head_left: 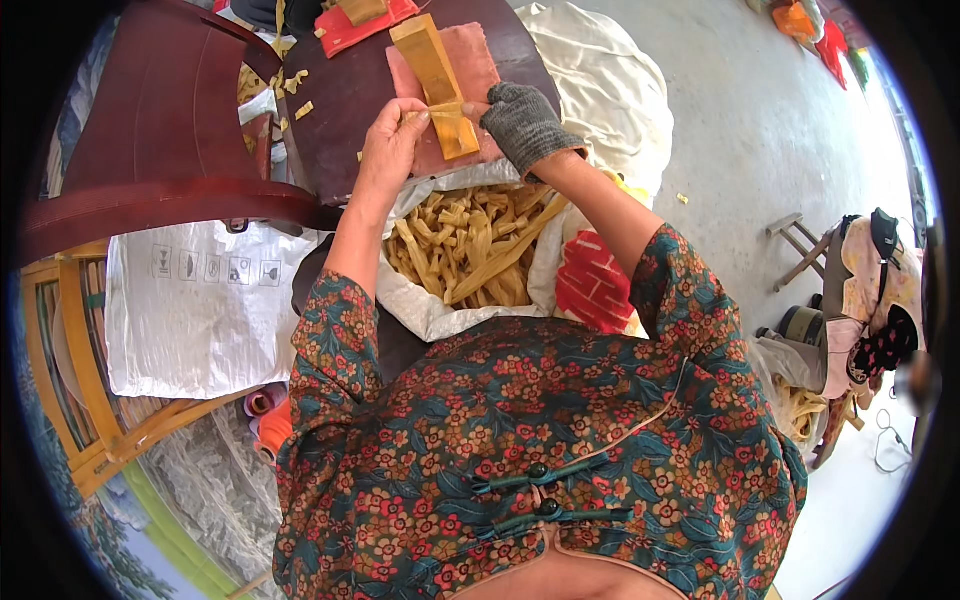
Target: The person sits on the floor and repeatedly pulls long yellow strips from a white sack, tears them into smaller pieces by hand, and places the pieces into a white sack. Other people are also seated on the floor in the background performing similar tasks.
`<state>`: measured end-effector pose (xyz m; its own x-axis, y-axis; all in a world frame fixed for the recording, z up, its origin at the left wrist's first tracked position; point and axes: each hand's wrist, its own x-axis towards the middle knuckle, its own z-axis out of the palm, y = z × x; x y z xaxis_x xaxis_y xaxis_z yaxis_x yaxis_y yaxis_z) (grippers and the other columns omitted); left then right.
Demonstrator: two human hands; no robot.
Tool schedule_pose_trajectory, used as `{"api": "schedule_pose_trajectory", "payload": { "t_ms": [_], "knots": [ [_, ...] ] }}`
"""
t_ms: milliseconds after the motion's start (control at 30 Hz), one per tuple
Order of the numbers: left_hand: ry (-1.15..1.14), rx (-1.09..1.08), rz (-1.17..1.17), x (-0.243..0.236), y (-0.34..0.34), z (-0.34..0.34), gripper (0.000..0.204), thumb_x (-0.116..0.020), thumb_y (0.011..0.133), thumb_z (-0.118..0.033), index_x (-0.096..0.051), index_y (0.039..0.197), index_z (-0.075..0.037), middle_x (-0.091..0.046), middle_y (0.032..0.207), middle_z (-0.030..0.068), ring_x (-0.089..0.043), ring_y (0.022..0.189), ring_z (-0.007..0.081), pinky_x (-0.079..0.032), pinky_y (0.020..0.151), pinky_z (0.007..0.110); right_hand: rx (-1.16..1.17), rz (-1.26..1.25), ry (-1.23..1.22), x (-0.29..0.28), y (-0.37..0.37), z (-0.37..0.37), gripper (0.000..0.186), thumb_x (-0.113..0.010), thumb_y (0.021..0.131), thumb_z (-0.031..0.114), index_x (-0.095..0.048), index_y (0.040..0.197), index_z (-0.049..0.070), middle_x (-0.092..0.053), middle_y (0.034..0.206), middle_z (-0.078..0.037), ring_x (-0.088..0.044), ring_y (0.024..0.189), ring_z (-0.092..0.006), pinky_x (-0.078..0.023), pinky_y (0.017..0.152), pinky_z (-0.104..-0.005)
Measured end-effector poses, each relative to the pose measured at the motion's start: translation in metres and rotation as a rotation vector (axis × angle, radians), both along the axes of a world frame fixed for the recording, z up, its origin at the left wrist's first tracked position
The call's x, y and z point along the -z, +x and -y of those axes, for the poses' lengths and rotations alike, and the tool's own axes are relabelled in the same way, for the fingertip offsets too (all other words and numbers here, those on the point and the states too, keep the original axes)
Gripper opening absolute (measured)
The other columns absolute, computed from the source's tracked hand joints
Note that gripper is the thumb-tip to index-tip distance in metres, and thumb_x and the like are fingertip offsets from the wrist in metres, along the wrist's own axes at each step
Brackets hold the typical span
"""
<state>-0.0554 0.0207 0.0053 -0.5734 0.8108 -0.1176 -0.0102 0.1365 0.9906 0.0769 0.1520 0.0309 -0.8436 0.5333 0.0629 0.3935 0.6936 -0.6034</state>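
Two pinches show on my distant feed: the left hand [390, 140] and gloved right hand [526, 126] grip opposite edges of the yellow strip [426, 62] over the pink cloth [484, 72]. Uneven pulling, I judge, could tear it. Nearside of the cloth, a sack [405, 298] holds yellow pieces [478, 245].

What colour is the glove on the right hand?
The knitted glove is mottled dark grey; it shows best in the head view.

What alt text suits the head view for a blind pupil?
A person's bare left hand and gloved right hand are at opposite edges of a yellowish strip over pink cloth on a dark table; an open white sack of yellowish pieces sits nearer the body.
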Motion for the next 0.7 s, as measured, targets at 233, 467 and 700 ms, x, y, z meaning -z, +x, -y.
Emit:
{"api": "schedule_pose_trajectory", "payload": {
  "t_ms": [233,467,700],
  "knots": [
    [-0.153,-0.035,-0.206,0.020,-0.015,-0.020,0.019,-0.055,0.081,-0.019,-0.058,0.090,-0.003,-0.058,0.071,0.0045,-0.053,0.063,0.0133,-0.042,0.057,0.027,-0.006,0.055,0.023,0.040,-0.025,-0.024,0.033,-0.048,0.084,0.029,-0.063,0.084,0.000,-0.060,0.082,-0.023,-0.060,0.079,-0.0350,-0.047,0.073,-0.0409],
    [-0.322,-0.006,-0.528,0.025,0.011,0.021,0.022,-0.055,0.077,-0.013,-0.060,0.097,-0.004,-0.060,0.083,0.0135,-0.057,0.079,0.0269,-0.044,0.073,0.033,-0.023,0.164,0.103,0.046,0.004,-0.001,0.026,-0.048,0.084,0.024,-0.062,0.090,0.003,-0.060,0.092,-0.019,-0.059,0.087,-0.0335,-0.046,0.076,-0.0406],
    [-0.248,0.153,0.455,0.016,0.088,0.084,0.027,-0.044,0.093,-0.029,-0.059,0.096,-0.007,-0.059,0.084,0.0005,-0.056,0.083,0.0139,-0.045,0.073,0.024,-0.160,-0.558,0.001,0.000,0.040,0.087,0.015,-0.059,0.073,0.013,-0.056,0.087,0.009,-0.055,0.082,-0.013,-0.055,0.079,-0.0320,-0.044,0.070,-0.0396]
  ]
}}
